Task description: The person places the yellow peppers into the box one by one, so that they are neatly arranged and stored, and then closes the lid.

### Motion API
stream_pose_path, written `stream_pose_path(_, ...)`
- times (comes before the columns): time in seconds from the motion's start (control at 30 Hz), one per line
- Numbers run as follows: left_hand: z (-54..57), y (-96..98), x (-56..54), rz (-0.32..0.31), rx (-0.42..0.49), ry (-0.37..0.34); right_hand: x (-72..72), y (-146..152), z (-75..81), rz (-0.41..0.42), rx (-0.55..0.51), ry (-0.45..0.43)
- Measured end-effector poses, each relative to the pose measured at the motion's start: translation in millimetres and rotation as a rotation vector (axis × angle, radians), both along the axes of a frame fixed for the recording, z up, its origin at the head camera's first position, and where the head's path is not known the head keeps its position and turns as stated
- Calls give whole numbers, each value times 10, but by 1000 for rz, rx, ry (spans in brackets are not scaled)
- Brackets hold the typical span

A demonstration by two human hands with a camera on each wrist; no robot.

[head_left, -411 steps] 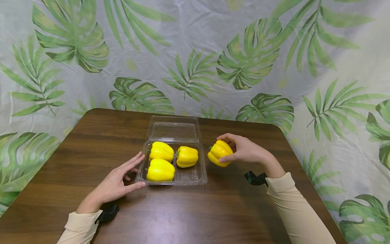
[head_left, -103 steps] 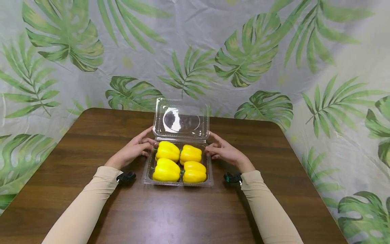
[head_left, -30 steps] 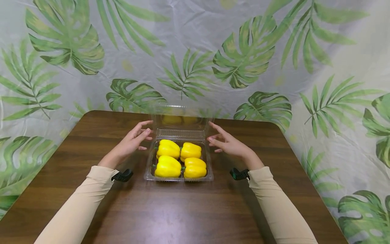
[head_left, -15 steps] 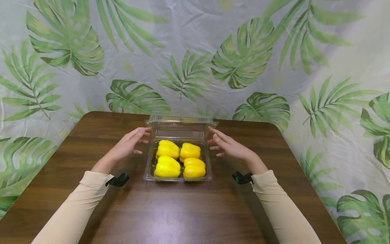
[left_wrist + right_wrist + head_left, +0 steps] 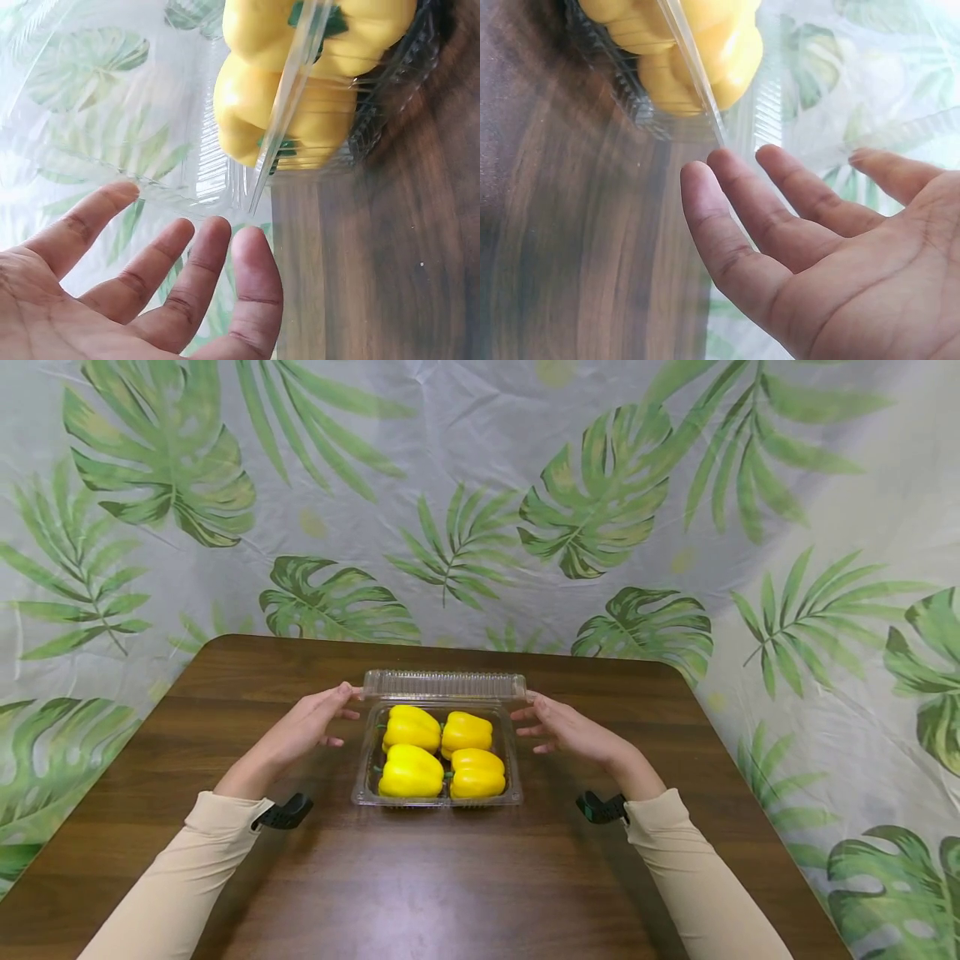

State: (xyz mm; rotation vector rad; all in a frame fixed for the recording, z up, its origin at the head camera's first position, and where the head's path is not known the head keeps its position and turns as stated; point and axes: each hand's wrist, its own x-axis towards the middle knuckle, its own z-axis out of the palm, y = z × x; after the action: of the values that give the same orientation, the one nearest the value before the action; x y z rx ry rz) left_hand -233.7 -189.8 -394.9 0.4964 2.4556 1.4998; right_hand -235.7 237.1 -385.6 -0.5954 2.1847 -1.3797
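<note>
Several yellow bell peppers (image 5: 410,771) sit in two rows in the clear plastic container (image 5: 438,802), green stems pointing left. Its hinged lid (image 5: 445,684) is raised at the back and tilts forward, partway down. At the lid's left corner, my left hand (image 5: 303,727) touches the edge with extended fingers. My right hand (image 5: 576,737) does the same at the right corner. Close up in the left wrist view, one finger (image 5: 120,191) meets the clear lid edge, the others spread beside the hinge. The right wrist view shows a similar spread of fingers (image 5: 795,184), one against the lid.
The container stands on a dark brown wooden table (image 5: 420,877) with rounded far corners. Behind the table hangs a pale cloth (image 5: 465,435) printed with green leaves. A black band (image 5: 283,812) is around the left wrist, another (image 5: 602,808) around the right.
Long before, my right hand held one pepper beside the container; it now lies inside. Over the last second, the lid has swung from upright forward and down, both hands moving with its corners.
</note>
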Motion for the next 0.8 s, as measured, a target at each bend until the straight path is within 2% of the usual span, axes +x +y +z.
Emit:
stream_pose_path(0.33,-73,-28,135,-39,22,-20,112,18,-43,2,58,10)
stream_pose_path(0.5,-121,-63,176,-67,5,-36,140,53,-105,3,54,-14)
stream_pose_path(0.8,-269,-96,240,-111,13,-76,181,98,-194,9,61,-36)
